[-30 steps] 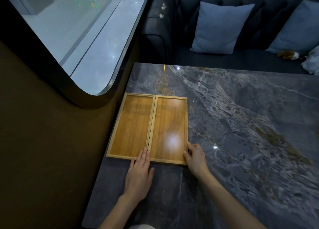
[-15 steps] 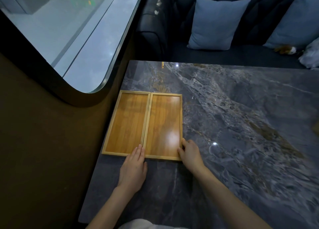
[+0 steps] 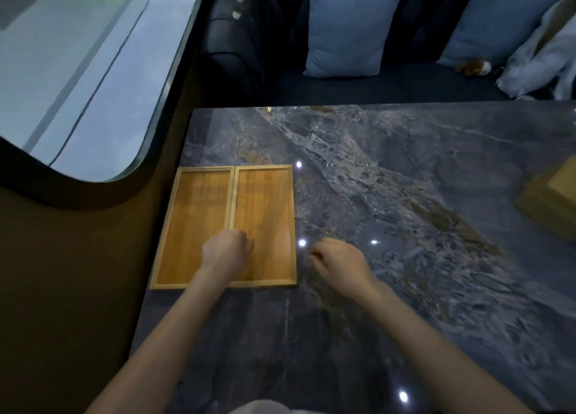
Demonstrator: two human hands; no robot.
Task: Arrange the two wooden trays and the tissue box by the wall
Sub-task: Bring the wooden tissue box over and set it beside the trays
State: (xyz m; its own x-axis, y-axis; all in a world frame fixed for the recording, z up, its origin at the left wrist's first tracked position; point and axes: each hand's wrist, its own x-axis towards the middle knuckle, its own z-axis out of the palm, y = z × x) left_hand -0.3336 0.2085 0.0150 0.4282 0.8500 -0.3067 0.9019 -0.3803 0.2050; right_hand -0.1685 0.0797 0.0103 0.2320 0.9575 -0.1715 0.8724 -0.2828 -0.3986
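Two shallow wooden trays lie side by side at the table's left edge by the wall: the left tray (image 3: 190, 214) and the right tray (image 3: 268, 201), their long rims touching. My left hand (image 3: 226, 250) hovers over the near part of the trays with fingers curled, holding nothing. My right hand (image 3: 338, 262) is just right of the right tray, above the marble, fingers loosely curled and empty. The wooden tissue box (image 3: 550, 204) sits at the far right edge of the view, partly cut off.
The dark marble table (image 3: 389, 304) spreads out to the right. Behind it stands a dark sofa (image 3: 389, 83) with two blue cushions (image 3: 349, 30) and a white bundle (image 3: 542, 67). The brown wall (image 3: 62, 289) and a window (image 3: 78, 64) are on the left.
Both hands have come off the trays' near rims and lifted with curled fingers. The view has swung right, bringing the tissue box into sight. The trays stay together by the wall.
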